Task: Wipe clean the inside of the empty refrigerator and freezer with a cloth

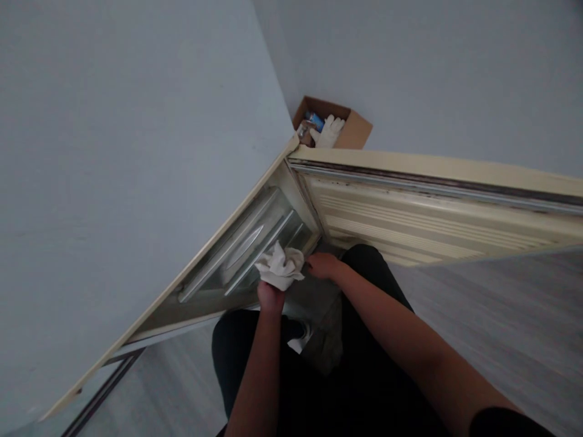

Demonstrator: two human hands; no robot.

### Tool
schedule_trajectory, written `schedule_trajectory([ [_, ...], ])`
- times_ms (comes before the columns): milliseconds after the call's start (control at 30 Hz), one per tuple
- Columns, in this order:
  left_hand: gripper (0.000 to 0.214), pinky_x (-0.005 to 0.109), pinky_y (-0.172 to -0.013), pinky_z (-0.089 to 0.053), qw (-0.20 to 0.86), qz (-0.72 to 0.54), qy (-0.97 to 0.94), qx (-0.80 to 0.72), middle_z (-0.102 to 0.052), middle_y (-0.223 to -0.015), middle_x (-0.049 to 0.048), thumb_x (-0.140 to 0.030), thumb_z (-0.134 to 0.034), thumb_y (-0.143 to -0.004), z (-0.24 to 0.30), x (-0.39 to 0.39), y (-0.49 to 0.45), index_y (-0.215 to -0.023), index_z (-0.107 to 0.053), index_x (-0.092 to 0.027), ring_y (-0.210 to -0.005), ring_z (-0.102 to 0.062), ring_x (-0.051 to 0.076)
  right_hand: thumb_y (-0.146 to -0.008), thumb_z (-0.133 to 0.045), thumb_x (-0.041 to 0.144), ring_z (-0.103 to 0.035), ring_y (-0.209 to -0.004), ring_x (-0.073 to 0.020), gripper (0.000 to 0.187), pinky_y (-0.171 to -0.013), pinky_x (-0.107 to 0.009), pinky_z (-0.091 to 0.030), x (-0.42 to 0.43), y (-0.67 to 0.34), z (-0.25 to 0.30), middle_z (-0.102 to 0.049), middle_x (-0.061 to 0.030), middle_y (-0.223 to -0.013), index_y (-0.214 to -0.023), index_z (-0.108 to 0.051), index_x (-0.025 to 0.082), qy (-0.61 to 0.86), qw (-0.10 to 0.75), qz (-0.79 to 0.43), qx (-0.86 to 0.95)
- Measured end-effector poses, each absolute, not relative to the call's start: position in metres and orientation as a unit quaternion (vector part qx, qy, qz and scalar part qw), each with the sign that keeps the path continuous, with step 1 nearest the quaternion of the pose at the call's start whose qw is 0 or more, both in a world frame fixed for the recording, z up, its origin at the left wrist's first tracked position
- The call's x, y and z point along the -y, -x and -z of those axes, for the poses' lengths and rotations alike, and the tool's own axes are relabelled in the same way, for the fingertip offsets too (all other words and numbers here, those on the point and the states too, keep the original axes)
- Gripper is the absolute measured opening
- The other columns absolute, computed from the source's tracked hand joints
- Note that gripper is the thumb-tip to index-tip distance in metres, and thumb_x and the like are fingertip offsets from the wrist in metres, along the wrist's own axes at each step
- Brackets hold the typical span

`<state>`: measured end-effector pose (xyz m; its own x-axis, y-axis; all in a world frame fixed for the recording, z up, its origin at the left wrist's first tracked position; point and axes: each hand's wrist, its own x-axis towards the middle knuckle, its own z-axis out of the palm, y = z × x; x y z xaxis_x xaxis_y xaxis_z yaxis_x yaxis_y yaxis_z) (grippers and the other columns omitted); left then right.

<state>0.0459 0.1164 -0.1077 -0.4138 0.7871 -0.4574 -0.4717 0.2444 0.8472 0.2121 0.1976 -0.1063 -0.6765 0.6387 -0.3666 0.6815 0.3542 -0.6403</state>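
My left hand (pixel 271 297) is closed around a crumpled white cloth or paper towel (pixel 280 267), held up in front of the open cabinet. Just to the right, my right hand (pixel 322 266) has its fingers curled at the upper edge of a dark grey bag (pixel 324 340), which hangs between my knees. Behind the white wad are clear drawer fronts (pixel 243 246) inside a fridge-like cabinet (pixel 200 318). The cabinet's cream door (pixel 410 227) stands open on the right, with a ribbed inner panel and dark marks along its seal.
Beyond the hinge corner, a cardboard box (pixel 357 130) holds a white glove (pixel 330 130) and a blue container (pixel 315 120). The broad pale cabinet surface (pixel 136 152) fills the left. Grey wood-look floor (pixel 501 315) lies under the door, and a dark rail (pixel 104 391) runs at lower left.
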Motion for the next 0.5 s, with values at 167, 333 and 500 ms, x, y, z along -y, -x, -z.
schedule_trajectory([
  [167, 0.072, 0.044, -0.096, -0.052, 0.599, -0.593, -0.12, -0.524, -0.071, -0.119, 0.0113, -0.074, -0.034, -0.086, 0.07, -0.09, -0.066, -0.119, -0.068, -0.02, -0.121, -0.062, 0.032, -0.099, -0.044, 0.033, -0.063, -0.09, -0.0146, 0.026, -0.08, -0.025, -0.048, -0.17, -0.225, 0.094, -0.069, -0.0053, -0.099, -0.107, -0.062, 0.015, -0.367, -0.197, 0.564, -0.713],
  [333, 0.064, 0.039, -0.088, -0.054, 0.559, -0.475, -0.271, -0.623, -0.074, -0.103, 0.0124, -0.066, -0.066, -0.074, 0.076, -0.097, -0.098, -0.113, -0.067, -0.016, -0.104, -0.068, 0.031, -0.086, -0.062, 0.042, -0.057, -0.082, -0.015, 0.028, -0.075, -0.025, -0.045, -0.147, -0.254, 0.109, -0.064, -0.0017, -0.088, -0.094, -0.06, 0.015, -0.404, -0.264, 0.588, -0.649],
  [500, 0.017, 0.034, -0.086, -0.053, 0.475, -0.307, -0.444, -0.695, -0.076, -0.088, 0.0075, -0.028, -0.066, -0.077, 0.101, -0.123, -0.129, -0.087, -0.072, -0.016, -0.096, -0.07, 0.027, -0.086, -0.055, 0.039, -0.051, -0.071, -0.0146, 0.024, -0.069, -0.026, -0.042, -0.147, -0.304, 0.127, -0.058, 0.001, -0.071, -0.077, -0.057, 0.017, -0.502, -0.259, 0.498, -0.658],
])
